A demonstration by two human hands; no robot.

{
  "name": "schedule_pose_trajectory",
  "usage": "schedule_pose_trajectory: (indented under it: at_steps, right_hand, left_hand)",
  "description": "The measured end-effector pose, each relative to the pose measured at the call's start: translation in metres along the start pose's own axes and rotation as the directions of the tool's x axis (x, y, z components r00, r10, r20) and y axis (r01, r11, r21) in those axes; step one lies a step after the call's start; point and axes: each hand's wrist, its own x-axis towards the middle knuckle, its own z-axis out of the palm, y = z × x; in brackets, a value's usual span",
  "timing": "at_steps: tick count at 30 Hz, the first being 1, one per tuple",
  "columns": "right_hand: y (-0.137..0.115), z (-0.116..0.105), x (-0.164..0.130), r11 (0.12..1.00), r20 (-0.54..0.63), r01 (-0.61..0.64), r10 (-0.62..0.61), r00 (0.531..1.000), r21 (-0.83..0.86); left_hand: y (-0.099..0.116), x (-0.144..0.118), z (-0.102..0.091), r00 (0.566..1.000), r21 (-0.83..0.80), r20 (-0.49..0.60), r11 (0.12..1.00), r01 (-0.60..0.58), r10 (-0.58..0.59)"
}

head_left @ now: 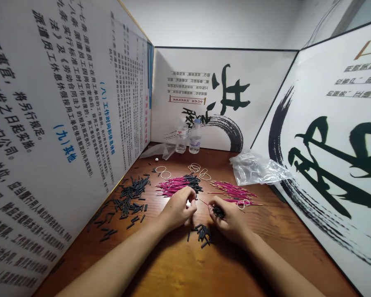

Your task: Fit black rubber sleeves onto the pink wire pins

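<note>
My left hand (179,206) is closed in a pinch, thumb against forefinger, at the front edge of a pile of thin pink sticks (172,186) with black sleeves (194,181) on their right ends. Whatever it pinches is too small to make out. My right hand (231,220) curls round several short black tubes (218,211), and a single thin pink stick (203,201) pokes out of its fingertips toward my left hand. Behind it lies a second pile of pink sticks (231,190), mostly without sleeves. Between my wrists sits a small heap of black tubes (203,234).
A large scatter of black tubes (131,196) covers the table's left side. Rubber bands (165,172) lie behind the piles. Two plastic bottles (194,138) and a clear plastic bag (255,168) are at the back. Printed panels (200,57) wall in the table on three sides.
</note>
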Motion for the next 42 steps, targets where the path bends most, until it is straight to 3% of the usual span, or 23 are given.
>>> schedule_pose_trajectory:
  at_steps: [18, 24, 30, 42]
  right_hand:
    - [-0.006, 0.001, -0.002, 0.999, 0.034, 0.037, -0.035, 0.999, -0.040]
    - [-0.004, 0.001, -0.003, 0.998, 0.041, 0.043, -0.040, 0.998, -0.055]
    - [-0.007, 0.001, -0.003, 0.998, 0.068, 0.023, -0.019, 0.997, -0.066]
    - [-0.007, 0.005, -0.002, 0.999, 0.060, -0.022, 0.024, 0.998, -0.026]
  left_hand:
    - [0.000, -0.004, 0.002, 0.992, -0.044, -0.027, 0.991, -0.125, 0.124]
    - [0.004, -0.004, 0.001, 0.980, 0.007, -0.051, 0.981, -0.193, 0.193]
    - [0.008, -0.008, 0.003, 0.970, 0.087, -0.002, 0.966, -0.243, 0.244]
    - [0.017, -0.011, 0.004, 0.964, 0.187, 0.025, 0.946, -0.266, 0.266]
